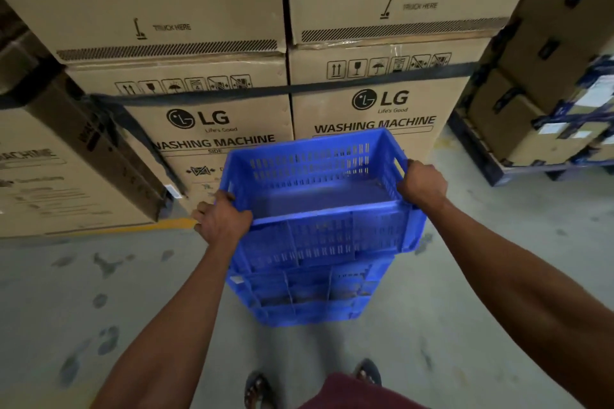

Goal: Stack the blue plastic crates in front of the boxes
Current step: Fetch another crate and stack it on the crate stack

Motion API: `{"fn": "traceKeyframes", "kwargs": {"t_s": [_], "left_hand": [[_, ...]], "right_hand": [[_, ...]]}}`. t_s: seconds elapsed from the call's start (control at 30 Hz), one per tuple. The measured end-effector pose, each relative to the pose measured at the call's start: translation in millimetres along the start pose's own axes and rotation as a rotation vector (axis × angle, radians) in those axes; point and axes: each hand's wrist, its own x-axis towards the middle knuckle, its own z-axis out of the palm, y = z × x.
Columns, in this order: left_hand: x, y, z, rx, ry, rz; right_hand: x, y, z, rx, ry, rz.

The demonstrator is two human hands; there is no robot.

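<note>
Crate (319,183) upright, open side up, hands (223,221) gripping both ends

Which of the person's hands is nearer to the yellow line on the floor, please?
Left. The left hand grips the top crate just right of the yellow line; the right hand holds the crate's far end.
</note>
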Motion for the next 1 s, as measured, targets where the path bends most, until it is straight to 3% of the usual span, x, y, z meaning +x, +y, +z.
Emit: {"fn": "traceKeyframes", "kwargs": {"t_s": [0.23, 0.47, 0.77, 1.0], "left_hand": [[0.4, -14.7, -2.8, -0.014, 0.145, 0.098], [39.7, -17.4, -14.8, 0.113, -0.064, 0.097], [-38.2, -71.3, 35.1, 0.112, 0.202, 0.033], [4.5, -86.2, 14.4, 0.167, 0.18, 0.096]], "right_hand": [[-48.7, 18.9, 62.7, 0.115, 0.041, 0.081], [-39.9, -2.8, 73.2, 0.109, 0.02, 0.057], [0.2, -37.7, 41.0, 0.009, -0.095, -0.097], [-26.9, -43.5, 45.5, -0.026, -0.146, -0.123]]}}
